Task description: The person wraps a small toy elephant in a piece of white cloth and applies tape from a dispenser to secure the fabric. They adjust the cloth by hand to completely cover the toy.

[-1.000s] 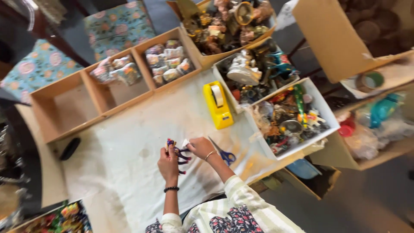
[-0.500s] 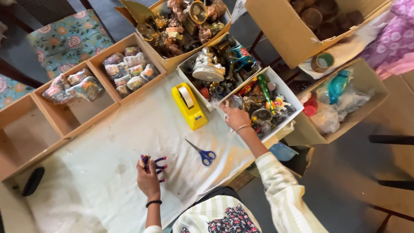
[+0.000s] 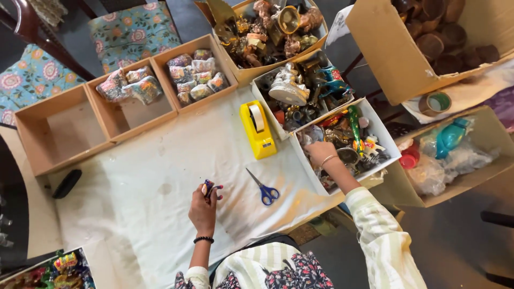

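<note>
Right of the yellow tape dispenser (image 3: pixel 257 130), the right hand (image 3: pixel 319 153) dips, fingers hidden, into a white box (image 3: pixel 386 140) of figurines; the left hand (image 3: pixel 203 206) grips a small purple trinket (image 3: pixel 208 187).

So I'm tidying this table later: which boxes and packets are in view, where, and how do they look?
Wooden trays: upper left, square, tan; two hold clear wrapped packets.
White box: under the right hand, full of colourful trinkets.
Cardboard box: top right, brown, open.
Left hand: holds a small purple item.
No screens.
</note>
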